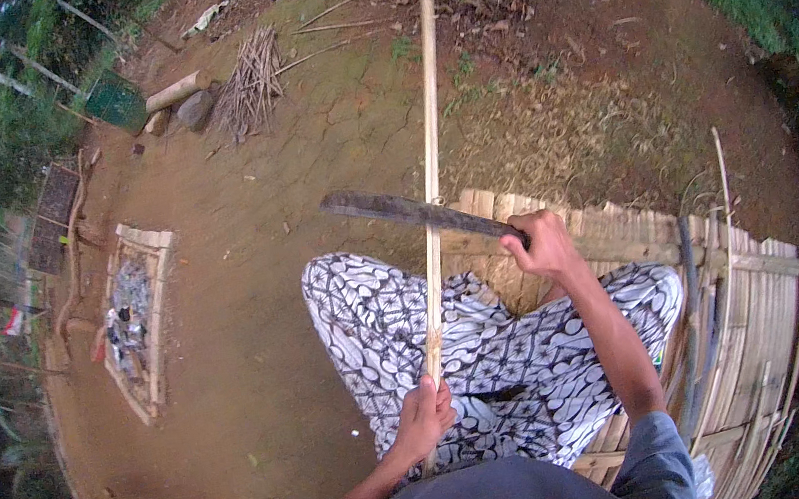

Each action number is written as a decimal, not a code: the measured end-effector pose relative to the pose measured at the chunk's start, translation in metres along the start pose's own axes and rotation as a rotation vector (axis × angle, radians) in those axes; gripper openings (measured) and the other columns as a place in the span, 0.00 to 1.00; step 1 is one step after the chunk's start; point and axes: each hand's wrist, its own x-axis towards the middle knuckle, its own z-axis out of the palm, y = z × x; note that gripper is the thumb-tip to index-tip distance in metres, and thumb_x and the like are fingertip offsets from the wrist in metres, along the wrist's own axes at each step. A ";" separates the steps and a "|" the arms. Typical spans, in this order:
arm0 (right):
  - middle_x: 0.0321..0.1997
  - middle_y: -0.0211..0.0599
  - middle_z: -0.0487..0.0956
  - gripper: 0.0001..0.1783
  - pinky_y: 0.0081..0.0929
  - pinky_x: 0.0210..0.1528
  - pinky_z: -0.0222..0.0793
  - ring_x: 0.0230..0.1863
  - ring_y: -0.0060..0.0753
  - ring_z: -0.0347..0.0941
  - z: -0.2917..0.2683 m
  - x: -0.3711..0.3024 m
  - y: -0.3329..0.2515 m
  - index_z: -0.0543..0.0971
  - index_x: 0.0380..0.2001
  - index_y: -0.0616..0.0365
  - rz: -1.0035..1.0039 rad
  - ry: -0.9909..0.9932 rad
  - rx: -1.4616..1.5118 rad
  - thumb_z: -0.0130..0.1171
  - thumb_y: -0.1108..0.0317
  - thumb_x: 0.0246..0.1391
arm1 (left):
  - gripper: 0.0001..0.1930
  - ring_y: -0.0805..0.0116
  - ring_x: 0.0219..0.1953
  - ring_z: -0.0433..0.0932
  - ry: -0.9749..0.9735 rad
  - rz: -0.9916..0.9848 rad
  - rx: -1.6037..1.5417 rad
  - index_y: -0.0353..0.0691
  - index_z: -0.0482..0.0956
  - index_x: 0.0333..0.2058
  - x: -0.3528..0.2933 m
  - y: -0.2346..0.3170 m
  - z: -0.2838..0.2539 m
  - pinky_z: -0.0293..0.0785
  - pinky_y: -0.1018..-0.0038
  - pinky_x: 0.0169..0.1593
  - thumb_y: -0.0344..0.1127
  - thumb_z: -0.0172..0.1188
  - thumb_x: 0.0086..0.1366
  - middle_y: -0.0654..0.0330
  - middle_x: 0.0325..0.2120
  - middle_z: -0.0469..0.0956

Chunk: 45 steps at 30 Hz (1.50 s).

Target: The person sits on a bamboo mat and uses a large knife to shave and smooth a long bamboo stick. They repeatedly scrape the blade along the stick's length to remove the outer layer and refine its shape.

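My left hand is closed round the lower part of a long, pale bamboo strip, which runs up past the top of the picture. In my right hand is a machete, gripped by its handle. Its dark blade points left and crosses the strip at about mid-length, where a small curl of shaving shows. Below the blade, the strip passes over my patterned black-and-white trousers. The strip's lower end is partly hidden by my left hand and shirt.
I sit on a bamboo slat platform with loose poles at its right. Pale shavings litter the ground ahead. Farther off lie a stick pile, a stone and a green basket. A framed ash pit is at left.
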 end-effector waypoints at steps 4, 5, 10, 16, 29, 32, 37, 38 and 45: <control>0.10 0.38 0.68 0.29 0.40 0.29 0.65 0.13 0.44 0.68 -0.027 -0.015 -0.045 0.70 0.13 0.56 -0.158 -0.019 -0.200 0.51 0.39 0.46 | 0.23 0.81 0.13 0.47 -0.093 0.006 -0.058 0.45 0.55 0.19 0.008 -0.009 -0.006 0.45 0.79 0.18 0.53 0.33 0.69 0.72 0.13 0.49; 0.10 0.37 0.68 0.29 0.40 0.30 0.65 0.13 0.44 0.68 -0.029 -0.018 -0.057 0.70 0.12 0.55 -0.269 -0.028 -0.175 0.51 0.39 0.46 | 0.23 0.81 0.13 0.47 -0.109 0.001 -0.032 0.44 0.55 0.19 0.009 -0.007 -0.005 0.45 0.79 0.18 0.53 0.33 0.69 0.72 0.13 0.49; 0.11 0.38 0.69 0.27 0.39 0.28 0.65 0.15 0.43 0.69 -0.065 -0.016 -0.076 0.72 0.14 0.53 -0.512 -0.058 -0.284 0.51 0.39 0.46 | 0.22 0.81 0.13 0.47 -0.243 0.062 0.054 0.44 0.55 0.18 0.004 -0.015 -0.001 0.45 0.79 0.18 0.49 0.34 0.70 0.72 0.13 0.49; 0.16 0.45 0.73 0.26 0.39 0.21 0.66 0.20 0.48 0.72 -0.106 0.016 -0.043 0.74 0.19 0.57 0.103 0.098 -0.438 0.54 0.42 0.45 | 0.21 0.81 0.13 0.48 -0.274 0.017 -0.061 0.43 0.58 0.19 -0.005 -0.004 -0.004 0.47 0.80 0.18 0.48 0.35 0.70 0.72 0.13 0.51; 0.18 0.45 0.75 0.24 0.43 0.28 0.68 0.21 0.51 0.73 -0.139 0.037 -0.086 0.78 0.24 0.55 0.111 -0.015 -0.455 0.52 0.43 0.49 | 0.25 0.78 0.12 0.49 -0.509 0.016 -0.148 0.45 0.56 0.21 -0.009 -0.006 -0.031 0.47 0.78 0.17 0.61 0.35 0.65 0.71 0.11 0.50; 0.18 0.52 0.74 0.26 0.45 0.29 0.68 0.23 0.55 0.73 -0.150 0.048 -0.095 0.77 0.25 0.58 0.236 0.134 -0.559 0.51 0.43 0.50 | 0.25 0.77 0.11 0.48 -0.527 -0.002 -0.200 0.45 0.56 0.21 -0.002 -0.011 -0.035 0.46 0.77 0.17 0.59 0.34 0.66 0.70 0.11 0.50; 0.14 0.42 0.73 0.28 0.39 0.23 0.69 0.18 0.44 0.73 -0.122 0.034 -0.141 0.75 0.20 0.55 -0.206 -0.133 -0.685 0.51 0.38 0.47 | 0.24 0.77 0.12 0.46 -0.524 -0.009 -0.196 0.44 0.57 0.21 0.005 -0.023 -0.038 0.45 0.76 0.17 0.57 0.33 0.67 0.69 0.10 0.50; 0.14 0.39 0.73 0.28 0.36 0.22 0.69 0.17 0.41 0.73 -0.115 0.029 -0.151 0.74 0.19 0.54 -0.381 -0.199 -0.692 0.52 0.37 0.46 | 0.24 0.77 0.12 0.46 -0.519 -0.016 -0.169 0.44 0.57 0.21 0.002 -0.021 -0.037 0.45 0.76 0.17 0.57 0.33 0.68 0.69 0.10 0.50; 0.17 0.41 0.75 0.30 0.39 0.24 0.69 0.21 0.45 0.74 -0.142 0.052 -0.117 0.78 0.24 0.53 -0.109 -0.307 -0.749 0.50 0.35 0.45 | 0.23 0.76 0.12 0.54 -0.332 0.093 0.038 0.42 0.59 0.21 -0.007 -0.013 -0.039 0.50 0.76 0.17 0.53 0.34 0.69 0.69 0.11 0.53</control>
